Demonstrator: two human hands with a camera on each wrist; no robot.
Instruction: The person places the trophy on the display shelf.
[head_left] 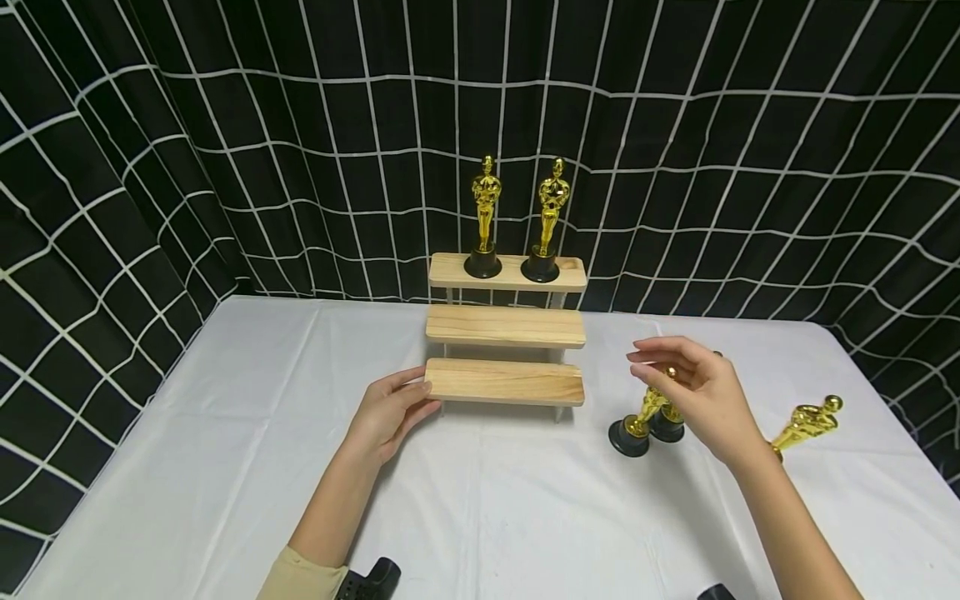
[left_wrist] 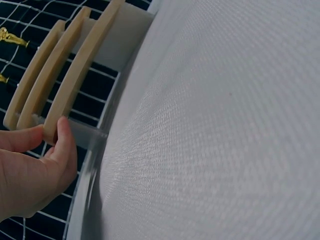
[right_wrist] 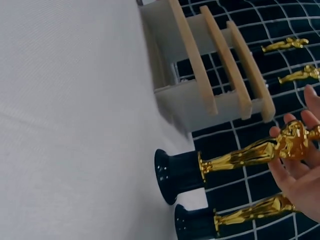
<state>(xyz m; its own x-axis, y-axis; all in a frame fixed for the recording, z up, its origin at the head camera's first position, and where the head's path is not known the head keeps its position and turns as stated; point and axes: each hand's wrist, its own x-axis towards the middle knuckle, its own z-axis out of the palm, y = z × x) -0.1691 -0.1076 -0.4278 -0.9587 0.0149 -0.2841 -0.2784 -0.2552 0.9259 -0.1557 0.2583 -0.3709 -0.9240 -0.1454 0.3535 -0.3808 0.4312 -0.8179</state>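
Note:
My left hand [head_left: 390, 417] pinches the left end of the lowest board of a three-tier wooden display stand [head_left: 504, 382], thumb above and fingers below. In the left wrist view, fingertips [left_wrist: 62, 135] meet that board's end. My right hand [head_left: 701, 396] hovers at the upper part of a gold trophy statuette [head_left: 633, 433] with a black base, its fingers and thumb apart. In the right wrist view, the fingers lie beside the upper body of this upright statuette [right_wrist: 240, 157]; contact is unclear. A second statuette [head_left: 667, 423] stands right behind it, partly hidden by the hand.
Two gold statuettes, one on the left [head_left: 485, 208] and one on the right [head_left: 551, 217], stand on the top board. Another statuette [head_left: 810, 419] is partly hidden behind the right forearm. A white cloth [head_left: 225, 467] covers the table; a black grid-patterned curtain [head_left: 315, 167] hangs behind.

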